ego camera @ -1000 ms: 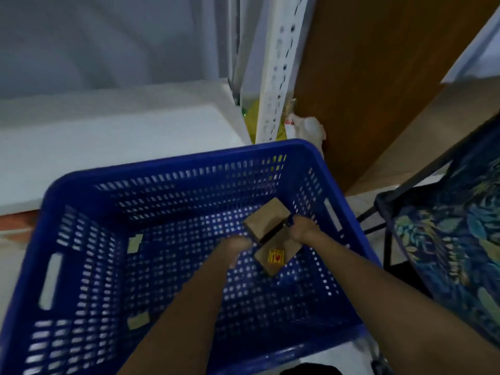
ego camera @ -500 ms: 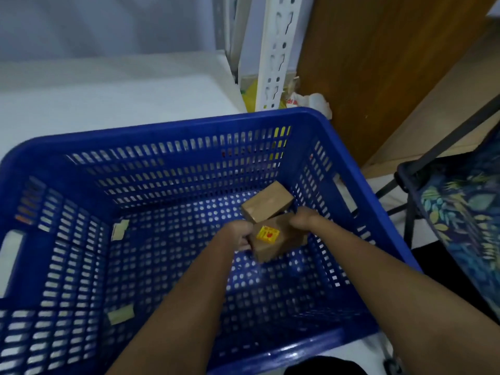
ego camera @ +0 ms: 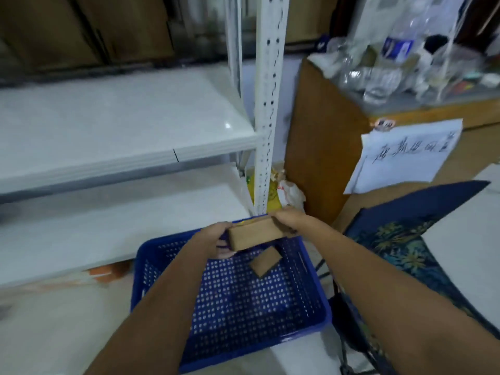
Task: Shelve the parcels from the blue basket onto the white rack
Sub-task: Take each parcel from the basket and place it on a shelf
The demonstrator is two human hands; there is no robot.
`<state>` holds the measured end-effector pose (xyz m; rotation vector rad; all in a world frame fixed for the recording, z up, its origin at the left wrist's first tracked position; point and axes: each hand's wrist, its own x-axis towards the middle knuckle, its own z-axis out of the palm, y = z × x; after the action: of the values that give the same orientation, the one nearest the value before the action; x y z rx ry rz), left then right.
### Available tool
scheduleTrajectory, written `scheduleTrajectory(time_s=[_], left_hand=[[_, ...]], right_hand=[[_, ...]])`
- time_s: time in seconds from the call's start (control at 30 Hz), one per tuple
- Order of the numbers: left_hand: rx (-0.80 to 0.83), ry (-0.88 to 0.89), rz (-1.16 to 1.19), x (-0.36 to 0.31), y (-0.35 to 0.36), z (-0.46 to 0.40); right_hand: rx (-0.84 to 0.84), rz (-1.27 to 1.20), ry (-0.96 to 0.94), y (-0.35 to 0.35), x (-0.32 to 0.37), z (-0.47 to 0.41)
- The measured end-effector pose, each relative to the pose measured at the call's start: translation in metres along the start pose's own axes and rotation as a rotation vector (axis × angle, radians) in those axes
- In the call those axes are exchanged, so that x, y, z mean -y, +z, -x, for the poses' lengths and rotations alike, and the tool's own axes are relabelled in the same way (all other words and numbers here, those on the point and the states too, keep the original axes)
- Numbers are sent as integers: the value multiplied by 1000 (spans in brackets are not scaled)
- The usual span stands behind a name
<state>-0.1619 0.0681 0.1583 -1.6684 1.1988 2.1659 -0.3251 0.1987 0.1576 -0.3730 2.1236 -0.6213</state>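
I am facing the white metal rack (ego camera: 130, 125), whose two broad shelves are filling the left and far side of the view, with its perforated white upright post (ego camera: 266, 109) standing just beyond my hands. Below me the blue perforated plastic basket (ego camera: 313, 299) is sitting on the pale floor, its far rim close to the foot of that post.

I am holding one brown cardboard parcel (ego camera: 254, 235) above the far edge of the basket, its long axis running left to right across my body and tipping up slightly to the right. My left hand (ego camera: 216, 239) is curling round the parcel's left end, fingers underneath; my right hand (ego camera: 286, 220) is gripping the right end from above. A second, smaller brown cardboard parcel (ego camera: 265, 261) is lying on the basket floor near the far right corner, just below the one I am carrying.

The shelves lie to the left and beyond the parcel, so I judge the coming move to be a swing leftward and away, past the post. My left hand is the nearer one to the shelf and would be leading; the post is the thing I would be risking a knock against.
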Motion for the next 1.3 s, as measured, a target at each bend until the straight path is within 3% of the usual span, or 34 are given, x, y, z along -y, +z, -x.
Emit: scheduleTrajectory(time_s=[0.27,0.53,0.93,1.3], left_hand=[[46,88,-11,-133,-28,264],[-2,163,-105,-213,-37,427],[-100,225,-135,-240,-42,514],[-137,230,-149,-211,-79,536]], right_hand=[[142,-102,-137,-127,165,209],[243,-3,-380,-208,257,334],[134,7,-508,-236,317,382],[231,-63,-496,-187,341,409]])
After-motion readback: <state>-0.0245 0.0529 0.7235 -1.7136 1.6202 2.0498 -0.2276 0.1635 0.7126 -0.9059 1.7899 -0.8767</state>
